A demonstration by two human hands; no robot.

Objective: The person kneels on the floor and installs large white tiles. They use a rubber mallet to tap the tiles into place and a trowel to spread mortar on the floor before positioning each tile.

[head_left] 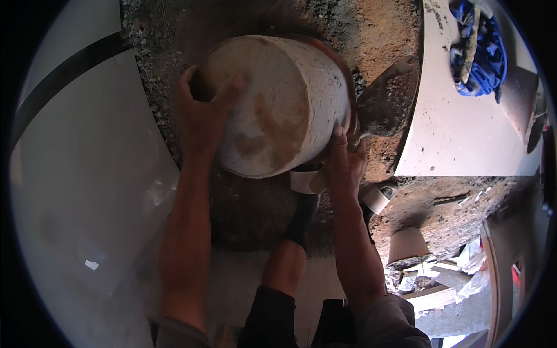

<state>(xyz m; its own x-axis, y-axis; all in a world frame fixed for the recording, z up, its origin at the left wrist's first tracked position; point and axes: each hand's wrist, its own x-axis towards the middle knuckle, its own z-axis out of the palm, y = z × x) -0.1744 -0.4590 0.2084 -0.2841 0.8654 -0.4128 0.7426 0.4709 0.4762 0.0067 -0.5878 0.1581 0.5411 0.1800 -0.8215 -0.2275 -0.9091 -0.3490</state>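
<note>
A dirty white bucket [264,110] is tipped over the bare soil, its round, brown-stained base turned up toward me. Its far rim meets a reddish-brown ring [342,64], which I cannot identify further. My left hand [206,113] grips the left edge of the base, thumb laid across it and fingers curled round the side. Low on the right, my right hand [347,162] holds the bucket near its rim, thumb up along the wall. Its other fingers are partly hidden. Right of the bucket lies a dark, soil-covered pointed blade [390,98], like a shovel's.
Pale panels [87,145] border the soil on the left, and another [435,127] on the right. A blue cloth [484,52] with a stick across it lies at the upper right. My slippered feet [377,198] stand below the bucket. Rubble [447,278] lies at the lower right.
</note>
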